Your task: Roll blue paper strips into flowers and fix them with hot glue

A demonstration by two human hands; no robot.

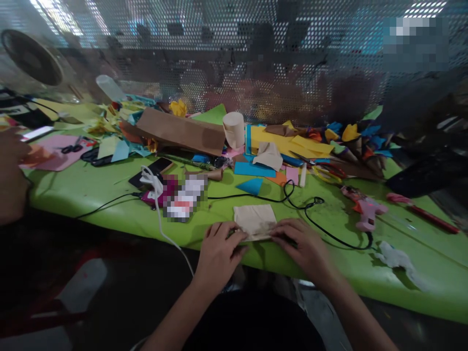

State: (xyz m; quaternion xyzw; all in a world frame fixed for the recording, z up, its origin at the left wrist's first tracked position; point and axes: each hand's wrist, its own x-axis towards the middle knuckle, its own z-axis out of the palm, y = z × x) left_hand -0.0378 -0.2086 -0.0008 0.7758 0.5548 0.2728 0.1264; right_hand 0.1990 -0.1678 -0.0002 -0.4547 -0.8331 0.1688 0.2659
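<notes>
A folded cream tissue (256,219) lies near the front edge of the green table, directly before me. At its lower left corner, my left hand (219,251) pinches the paper between thumb and fingers. Its lower right corner is held the same way by my right hand (302,246). Farther back stands a cream tissue roll (234,129), upright. A crumpled tissue (268,156) rests on colored paper in front of the roll.
A pink glue gun (367,209) sits to the right, its black cord (256,196) crossing behind the tissue. To the left are a phone with a blurred screen (186,197) and a power strip (157,195). Another person's arm (12,180) shows at far left. Yellow-handled scissors (325,175) lie behind.
</notes>
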